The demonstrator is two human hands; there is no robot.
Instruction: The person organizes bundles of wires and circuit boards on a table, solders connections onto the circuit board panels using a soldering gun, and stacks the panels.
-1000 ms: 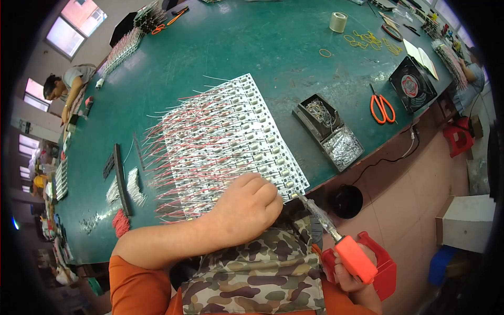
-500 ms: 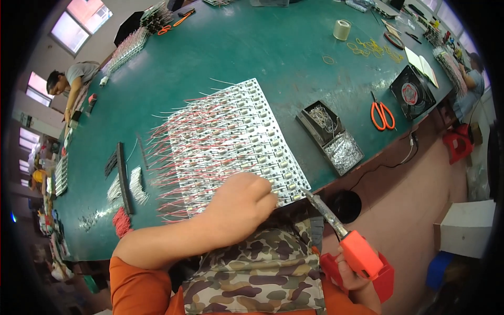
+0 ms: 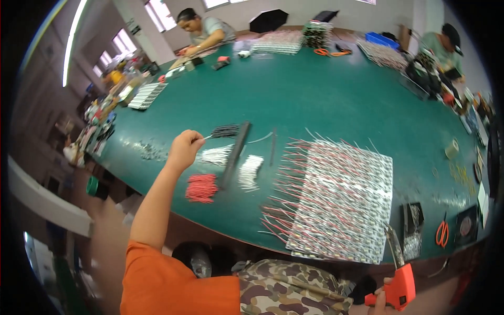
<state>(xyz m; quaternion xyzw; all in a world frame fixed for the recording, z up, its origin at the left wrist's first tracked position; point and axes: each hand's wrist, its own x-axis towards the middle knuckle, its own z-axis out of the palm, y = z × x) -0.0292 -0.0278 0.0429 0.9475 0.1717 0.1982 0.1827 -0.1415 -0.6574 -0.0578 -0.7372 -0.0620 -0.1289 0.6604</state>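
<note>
My left hand [image 3: 185,148] is stretched out over the table, thumb and fingertips pinched on a thin wire [image 3: 208,137] with a pale end. It is beside a bundle of short black wires [image 3: 224,131]. Just below lie white wires [image 3: 217,155] and a bundle of red wires [image 3: 201,188]. At the lower right, my right hand [image 3: 384,300], partly cut off by the picture's edge, grips a red-handled soldering iron [image 3: 400,287]. Its metal tip points up by the corner of a large panel of white circuit boards [image 3: 346,202], which has many red and white wires fanning out leftward.
A dark bar [image 3: 235,155] separates the wire bundles from more white pieces [image 3: 250,172]. Right of the panel are a dark box of solder scraps [image 3: 412,223], orange scissors [image 3: 442,232] and a small fan [image 3: 466,224]. Two people [image 3: 203,34] work across the green table [image 3: 294,89].
My left hand has left the circuit board panel and reached left to the wire bundles, where it now pinches a wire. The view has swung left. The soldering iron stays in my right hand.
</note>
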